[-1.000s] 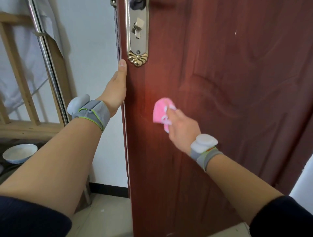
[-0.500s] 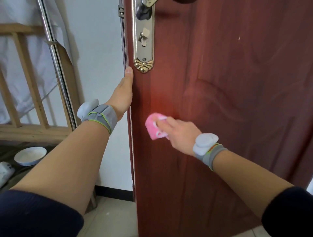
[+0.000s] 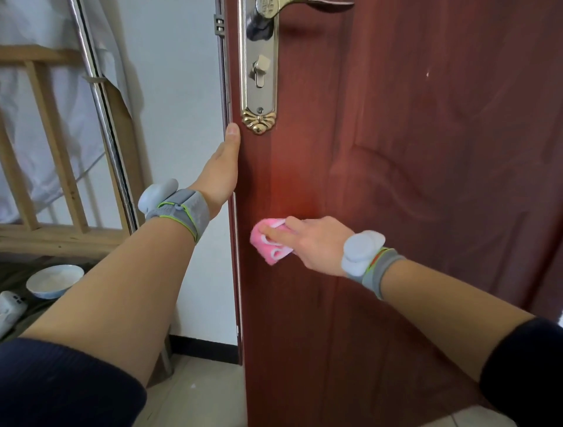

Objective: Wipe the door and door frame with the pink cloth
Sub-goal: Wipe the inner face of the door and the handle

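Right hand (image 3: 310,243) at centre frame: fingers laid nearly straight over the pink cloth (image 3: 269,247), pressing it flat on the door (image 3: 426,183), thumb on the cloth's upper edge. No curl round it that I can see. The cloth is bunched, white loop pattern showing, on the door face just inside its left edge, well below the lock plate (image 3: 259,76). Left hand (image 3: 222,170) is at the door's left edge, thumb straight up along the near face with its tip just under the plate's gold bottom scroll; fingers are hidden behind the edge, so can't tell whether they wrap it. Grey wrist bands (image 3: 182,213) with pale pods on both wrists, dark sleeves at bottom corners. Lever handle (image 3: 304,3) is cut off at top. Left side of frame: white wall (image 3: 176,91), slanted metal pole (image 3: 103,106), wooden railing (image 3: 45,128), white bowl (image 3: 54,280) at lower left.
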Demonstrator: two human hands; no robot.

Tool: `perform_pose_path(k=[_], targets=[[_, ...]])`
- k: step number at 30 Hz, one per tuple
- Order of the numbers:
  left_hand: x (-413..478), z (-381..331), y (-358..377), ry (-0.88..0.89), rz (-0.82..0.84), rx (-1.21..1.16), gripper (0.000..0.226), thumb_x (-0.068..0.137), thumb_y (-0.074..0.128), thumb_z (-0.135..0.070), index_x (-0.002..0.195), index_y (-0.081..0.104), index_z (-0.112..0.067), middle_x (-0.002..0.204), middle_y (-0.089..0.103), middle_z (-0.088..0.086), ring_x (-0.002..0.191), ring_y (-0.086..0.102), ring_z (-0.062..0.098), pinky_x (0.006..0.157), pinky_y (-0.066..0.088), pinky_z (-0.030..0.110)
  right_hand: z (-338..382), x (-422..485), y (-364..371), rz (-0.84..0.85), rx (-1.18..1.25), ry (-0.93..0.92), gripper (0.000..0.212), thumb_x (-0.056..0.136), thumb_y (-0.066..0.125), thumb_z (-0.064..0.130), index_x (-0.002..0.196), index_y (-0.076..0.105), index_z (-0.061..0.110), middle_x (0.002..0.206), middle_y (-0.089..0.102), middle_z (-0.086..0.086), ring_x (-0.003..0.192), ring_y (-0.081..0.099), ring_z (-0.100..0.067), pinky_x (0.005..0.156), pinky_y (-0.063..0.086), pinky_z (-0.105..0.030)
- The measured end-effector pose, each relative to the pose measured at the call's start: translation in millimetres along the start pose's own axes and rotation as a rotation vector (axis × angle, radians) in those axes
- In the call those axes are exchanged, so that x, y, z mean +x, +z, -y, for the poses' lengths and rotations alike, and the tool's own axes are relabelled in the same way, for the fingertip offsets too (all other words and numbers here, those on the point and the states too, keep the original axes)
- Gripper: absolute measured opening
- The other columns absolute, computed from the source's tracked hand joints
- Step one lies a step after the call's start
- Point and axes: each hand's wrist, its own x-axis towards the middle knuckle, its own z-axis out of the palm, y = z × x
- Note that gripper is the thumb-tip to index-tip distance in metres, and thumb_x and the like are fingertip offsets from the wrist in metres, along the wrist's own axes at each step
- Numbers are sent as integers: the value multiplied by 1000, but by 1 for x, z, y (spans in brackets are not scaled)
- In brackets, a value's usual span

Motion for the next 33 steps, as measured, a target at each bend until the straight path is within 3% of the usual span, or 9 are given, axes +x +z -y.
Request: perform_pose_path(k=[2, 7, 11, 15, 18, 22, 26, 29, 33], targets=[[0, 0, 0, -1, -9, 4, 112, 56, 20, -92, 146, 37, -27, 148, 41, -8, 136, 37, 14, 116, 25, 40, -11, 8, -15, -81, -37, 27, 53, 78, 61, 13, 129, 54, 28, 92, 59, -6, 62, 63, -31, 44, 32, -29], [0, 1, -2, 12, 12, -11, 110, 57, 22, -93, 144, 40, -29, 147, 43, -8, 136, 38, 15, 115, 27, 39, -20, 39, -51, -472, 80, 520, 48, 82, 55, 19, 130, 53, 18, 95, 59, -14, 66, 60, -43, 51, 43, -39], [1, 1, -3, 3, 11, -28, 112, 55, 24, -94, 144, 39, -29, 147, 43, -8, 136, 38, 14, 115, 27, 39, 22, 21, 3, -341, 12, 201, 63, 65, 61, 6, 124, 51, 24, 88, 60, -10, 60, 62, -32, 37, 39, -28], [1, 0, -2, -4, 22, -30, 109, 57, 23, -95, 145, 36, -33, 148, 40, -12, 137, 36, 11, 116, 25, 39, 32, -13, 32, 90, -2, -147, 63, 76, 49, 4, 136, 47, 22, 99, 60, -14, 77, 62, -36, 47, 48, -35], [-1, 0, -2, -2, 21, -29, 109, 55, 23, -96, 144, 39, -34, 146, 43, -12, 135, 39, 12, 114, 27, 40, 9, -10, 18, 44, -60, -193, 56, 74, 47, 10, 126, 56, 26, 88, 60, -10, 61, 61, -30, 44, 45, -32], [1, 1, -1, 12, 5, -30, 110, 56, 22, -96, 144, 39, -32, 147, 42, -11, 136, 38, 11, 115, 25, 39, -30, -5, -6, -347, -104, 265, 49, 74, 42, 21, 120, 59, 20, 80, 62, -13, 41, 57, -30, 34, 39, -27], [2, 2, -1, 17, 12, -40, 110, 55, 23, -98, 144, 38, -33, 147, 42, -13, 136, 37, 10, 115, 25, 39, -29, -13, -3, -378, 120, 911, 50, 91, 44, 18, 140, 39, 12, 107, 60, -19, 78, 62, -44, 62, 46, -41], [1, 2, -2, 17, 4, -45, 110, 56, 23, -96, 144, 39, -32, 146, 43, -12, 136, 38, 10, 115, 26, 39, 10, -25, 32, -344, 155, 677, 51, 82, 44, 20, 131, 49, 7, 105, 63, -24, 55, 62, -41, 44, 47, -38], [-3, 2, -1, 17, 10, -41, 110, 57, 23, -96, 145, 38, -30, 147, 43, -11, 136, 38, 11, 115, 26, 40, 15, -58, 53, -59, -81, 115, 66, 72, 40, 11, 137, 32, 21, 76, 59, -10, 41, 53, -26, 34, 38, -26]])
